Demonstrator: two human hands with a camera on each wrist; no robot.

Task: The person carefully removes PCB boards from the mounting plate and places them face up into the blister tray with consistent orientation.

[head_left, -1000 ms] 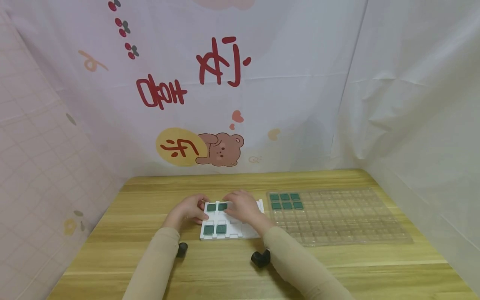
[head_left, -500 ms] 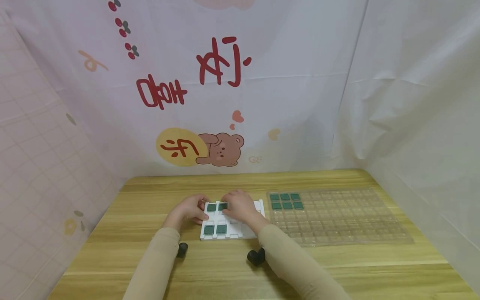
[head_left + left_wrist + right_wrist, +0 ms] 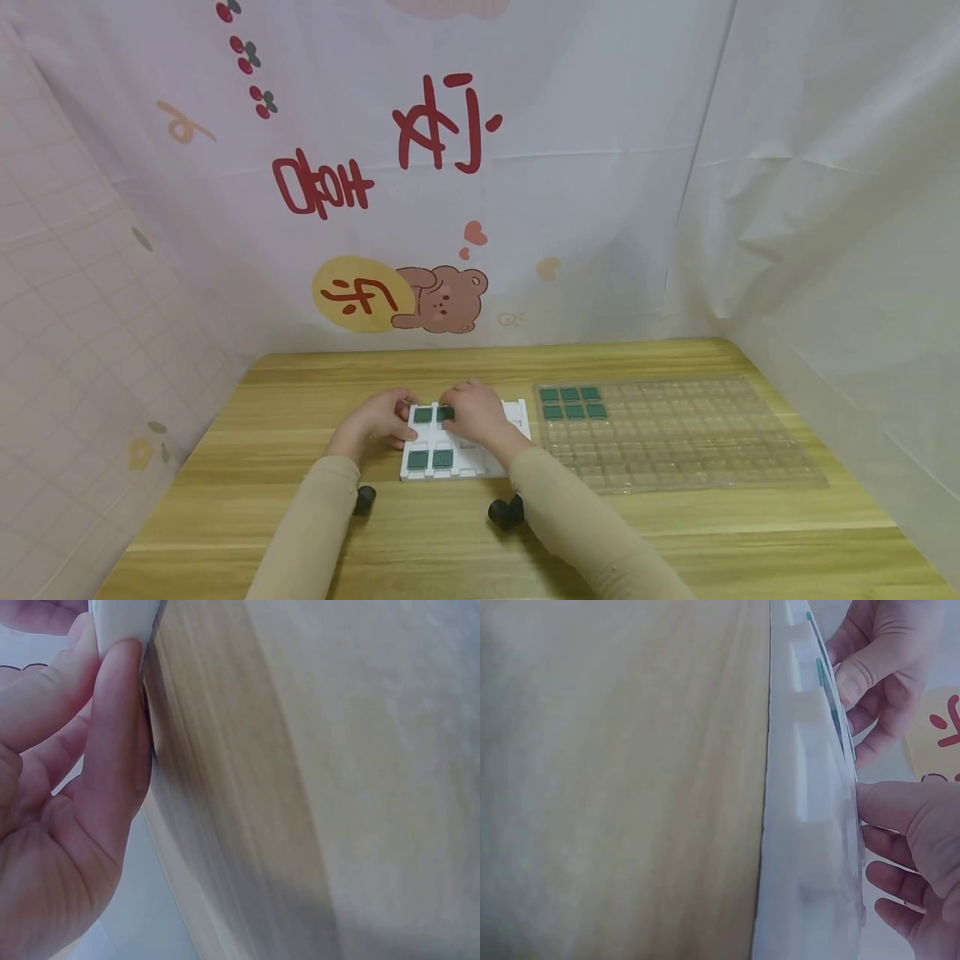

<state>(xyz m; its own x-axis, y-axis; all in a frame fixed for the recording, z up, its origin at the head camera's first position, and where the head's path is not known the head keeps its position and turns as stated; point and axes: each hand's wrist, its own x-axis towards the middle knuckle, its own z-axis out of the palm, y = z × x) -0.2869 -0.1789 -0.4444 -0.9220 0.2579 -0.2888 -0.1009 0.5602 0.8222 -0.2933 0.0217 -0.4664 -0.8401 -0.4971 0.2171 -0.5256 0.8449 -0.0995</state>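
Observation:
A white slotted tray (image 3: 427,435) lies at mid-table with green square chips in its left slots. My left hand (image 3: 386,417) holds the tray's left end, thumb on the near side and fingers on the far side. In the left wrist view, its fingertips grip the white tray end (image 3: 120,626). Over the tray's far row, my right hand (image 3: 480,412) has thumb and fingertips at the second green chip (image 3: 446,413), partly covering it. In the right wrist view, my right thumb (image 3: 885,801) meets the tray surface, other fingers bent behind; whether it pinches the chip I cannot tell.
To the right lies a clear plastic tray (image 3: 675,433) with many small pockets; several green chips (image 3: 573,412) fill its far-left pockets. Both trays rest on a wooden table (image 3: 360,550). A printed white curtain (image 3: 585,192) hangs behind and along the sides.
My right hand and forearm have shifted slightly left, closer over the second far-row chip, uncovering more of the white tray's right end. The left hand and both trays have stayed in place.

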